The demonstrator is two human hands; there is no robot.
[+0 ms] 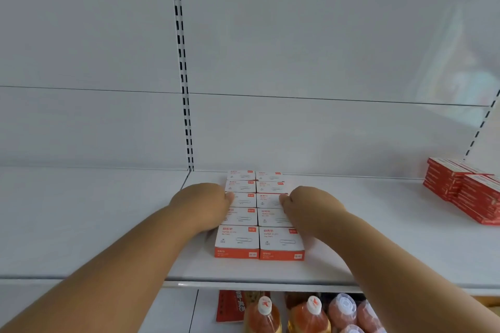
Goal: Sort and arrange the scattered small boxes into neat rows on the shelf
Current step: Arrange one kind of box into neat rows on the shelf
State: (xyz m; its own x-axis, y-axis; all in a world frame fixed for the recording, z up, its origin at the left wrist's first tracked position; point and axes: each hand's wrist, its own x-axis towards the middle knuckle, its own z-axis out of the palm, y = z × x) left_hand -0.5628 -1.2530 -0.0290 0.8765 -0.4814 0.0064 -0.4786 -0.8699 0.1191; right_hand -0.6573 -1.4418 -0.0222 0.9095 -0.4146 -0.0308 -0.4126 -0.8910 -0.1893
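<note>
Where the white shelf [351,224] meets the back panel, ten small boxes [259,213] are set in two rows of five. The block is pressed between the left hand [201,207] and right hand [311,207]; whether fingers curl cannot be told. Box print is blurred. Four bottles [311,313] below are cut off.

Bare shelf [94,224] lies open left of the block of small boxes [258,215] and to its right, up to the stacked red boxes [465,192] far right.
</note>
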